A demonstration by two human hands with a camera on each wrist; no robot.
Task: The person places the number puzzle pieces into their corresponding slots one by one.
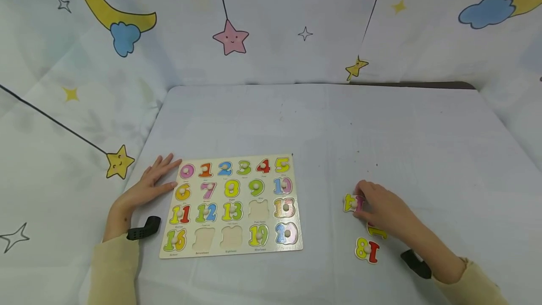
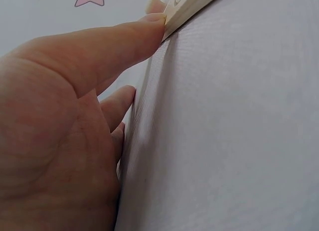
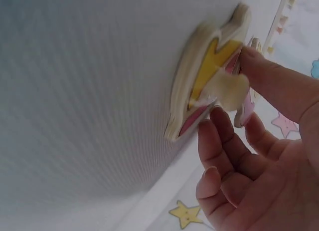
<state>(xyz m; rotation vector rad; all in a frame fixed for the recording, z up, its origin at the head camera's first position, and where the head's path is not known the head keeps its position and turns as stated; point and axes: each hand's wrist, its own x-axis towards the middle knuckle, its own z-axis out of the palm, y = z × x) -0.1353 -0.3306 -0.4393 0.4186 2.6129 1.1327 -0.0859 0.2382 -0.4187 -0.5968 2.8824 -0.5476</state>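
A wooden number puzzle board (image 1: 237, 242) lies on the table, with knobbed number pieces set in its rows. My left hand (image 1: 146, 189) is at the board's left side, fingers spread; its thumb touches the board's wooden edge (image 2: 192, 11) in the left wrist view. Off to the right, my right hand (image 1: 387, 208) pinches a 14 piece (image 1: 350, 203) with a yellow-green 4 and a pink 1. Partly hidden under that hand is a piece with a yellow numeral (image 1: 377, 232), its knob (image 3: 229, 89) nearer the right wrist camera. Closer to me lies the 18 piece (image 1: 367, 250).
White cloth (image 1: 322, 126) covers the table. Printed white curtains (image 1: 271, 60) with moons and stars stand behind and at the sides. Bare recesses (image 1: 258, 211) show in the board's lower rows. Each wrist wears a black camera (image 1: 145, 229).
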